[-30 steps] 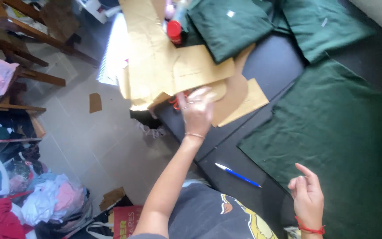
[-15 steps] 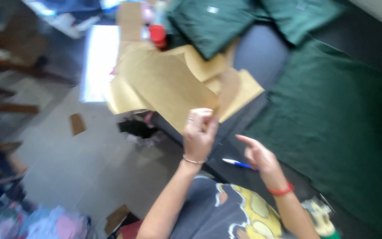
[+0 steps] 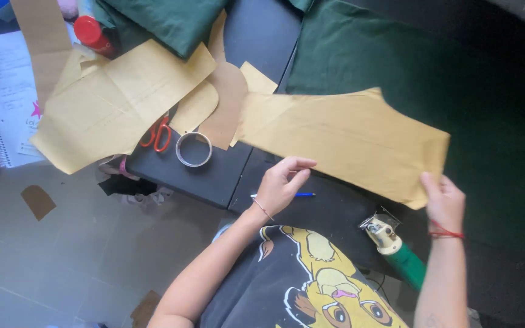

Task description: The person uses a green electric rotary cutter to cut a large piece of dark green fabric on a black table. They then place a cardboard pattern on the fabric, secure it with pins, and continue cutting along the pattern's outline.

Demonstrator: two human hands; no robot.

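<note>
- The right hand (image 3: 445, 203) pinches the near corner of a long yellow-brown paper pattern piece (image 3: 347, 143), thumb on top, so the sheet stays flat over the dark green fabric (image 3: 432, 73).
- The left hand (image 3: 281, 182) rests at the pattern's near edge, fingers curled loosely with the tips on or just at the paper; I judge it steadies that end, though a firm grip cannot be told.
- Between the 2 hands the pattern spans the table edge to the cloth, likely held stretched for lining up.
- Just below the left hand lies a blue pen (image 3: 296, 195); further left of it sit a roll of tape (image 3: 193, 149), red-handled scissors (image 3: 158, 133) and more paper pattern pieces (image 3: 116, 103).
- Near the right wrist, toward the body, lies a green-handled tool (image 3: 399, 252).
- The surface is a dark table (image 3: 214, 176); beyond its left edge is a grey tiled floor (image 3: 62, 255), and a spiral notebook (image 3: 7, 91) lies far left.
</note>
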